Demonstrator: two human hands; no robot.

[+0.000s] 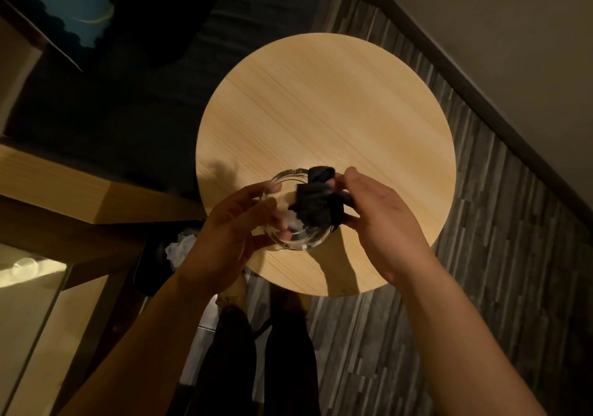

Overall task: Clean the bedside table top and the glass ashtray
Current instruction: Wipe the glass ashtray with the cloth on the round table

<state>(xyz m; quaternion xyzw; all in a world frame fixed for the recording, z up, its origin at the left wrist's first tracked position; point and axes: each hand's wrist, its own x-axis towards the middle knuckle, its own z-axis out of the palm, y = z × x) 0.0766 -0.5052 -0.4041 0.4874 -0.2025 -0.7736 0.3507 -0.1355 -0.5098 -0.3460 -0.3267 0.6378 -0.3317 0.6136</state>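
Observation:
A round, light wooden table top (327, 104) fills the middle of the head view. Above its near edge, my left hand (231, 232) grips a clear glass ashtray (308, 239) from the left side, lifted off the wood. My right hand (382, 219) holds a dark crumpled cloth (317, 200) and presses it into the ashtray's bowl and over its far rim. The cloth hides most of the bowl. Shadows of both hands fall on the wood underneath.
A dark bin with crumpled white paper (179, 250) stands on the floor left of the table. A wooden bed frame or ledge (57, 187) runs along the left. Striped grey carpet (481, 271) and a wall with dark skirting (465, 88) lie to the right.

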